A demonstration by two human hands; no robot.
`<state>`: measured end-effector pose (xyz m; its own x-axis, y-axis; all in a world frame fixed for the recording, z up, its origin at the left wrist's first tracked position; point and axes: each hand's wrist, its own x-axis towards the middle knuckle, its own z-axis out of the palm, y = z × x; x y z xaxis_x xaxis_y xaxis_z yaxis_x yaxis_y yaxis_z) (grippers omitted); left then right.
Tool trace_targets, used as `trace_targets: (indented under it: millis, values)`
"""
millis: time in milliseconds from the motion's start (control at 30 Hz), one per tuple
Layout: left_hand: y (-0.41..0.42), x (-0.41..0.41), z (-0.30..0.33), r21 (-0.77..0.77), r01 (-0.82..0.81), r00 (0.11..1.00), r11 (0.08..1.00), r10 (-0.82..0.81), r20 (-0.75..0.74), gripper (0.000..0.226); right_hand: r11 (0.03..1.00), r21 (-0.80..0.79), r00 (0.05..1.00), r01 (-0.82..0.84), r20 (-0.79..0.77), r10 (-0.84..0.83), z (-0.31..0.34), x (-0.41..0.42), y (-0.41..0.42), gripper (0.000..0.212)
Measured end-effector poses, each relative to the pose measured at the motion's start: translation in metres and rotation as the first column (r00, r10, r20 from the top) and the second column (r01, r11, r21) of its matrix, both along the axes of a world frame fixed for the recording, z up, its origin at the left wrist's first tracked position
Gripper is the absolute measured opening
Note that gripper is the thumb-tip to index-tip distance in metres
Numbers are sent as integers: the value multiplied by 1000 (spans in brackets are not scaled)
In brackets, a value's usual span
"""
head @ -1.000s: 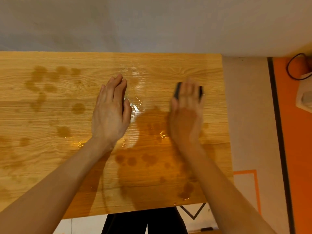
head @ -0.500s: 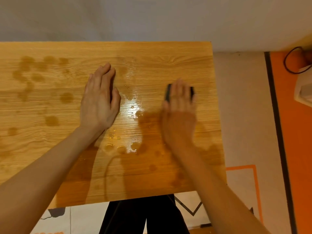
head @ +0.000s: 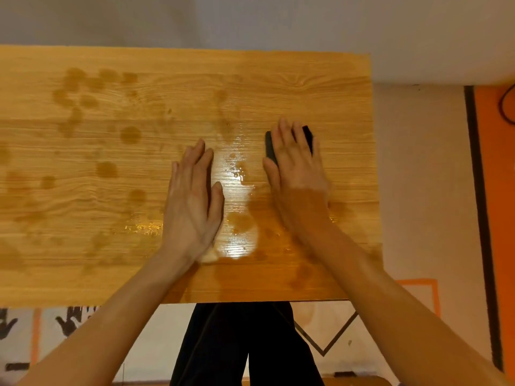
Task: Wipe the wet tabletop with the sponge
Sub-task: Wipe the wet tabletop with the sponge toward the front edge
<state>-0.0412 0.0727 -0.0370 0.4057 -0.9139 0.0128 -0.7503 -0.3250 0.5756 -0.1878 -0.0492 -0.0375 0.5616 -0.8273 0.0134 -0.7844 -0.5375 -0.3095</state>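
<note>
head view: we see a wooden tabletop (head: 83, 274) from above, grain running left to right, far edge against a pale wall (head: 250, 20). the right hand (head: 298, 174) lies flat on a dark sponge (head: 269, 147), fingers straight and close together, pressing it onto the tabletop; the sponge sits right of centre, in the far half of the board, only its left edge and a far right corner showing past the fingers. the thumb lies along the sponge's left side. the left hand (head: 193, 199) is flat on the wood just left of centre, fingers extended and together, thumb alongside, holding nothing. the two hands are near each other but apart. between them we see a glossy wet patch (head: 237, 174) with small beads of water, running toward the near edge. more glints of water sit just left of the left wrist. scattered darker damp spots (head: 129, 133) cover the left half of the tabletop, and a few lie near the right forearm. both forearms are bare and come in from the bottom corners. below the near edge we see dark trousers (head: 245, 344). the floor (head: 418, 190) at right is pale with a black stripe and an orange strip (head: 496, 218); a black cable (head: 505, 107) loops at the far right. black hand-print marks (head: 72, 319) show on the floor at lower left.
</note>
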Motion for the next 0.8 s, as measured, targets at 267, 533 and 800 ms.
trace_targets:
  millis: [267, 533, 800]
  values:
    - [-4, -7, -5, -16, -48, 995, 999, 50, 90, 51, 967, 38, 962, -252, -100, 254, 7, -9, 1, 53]
    - [-2, -8, -7, 1, -35, 987, 999, 35, 154, 51, 956, -14, 947, -293, -138, 289, 1, -13, 60, 55]
    - [-4, -9, -5, 11, -46, 988, 999, 44, 150, 52, 994, -70, 986, -87, -147, 76, 1, 3, -12, 52]
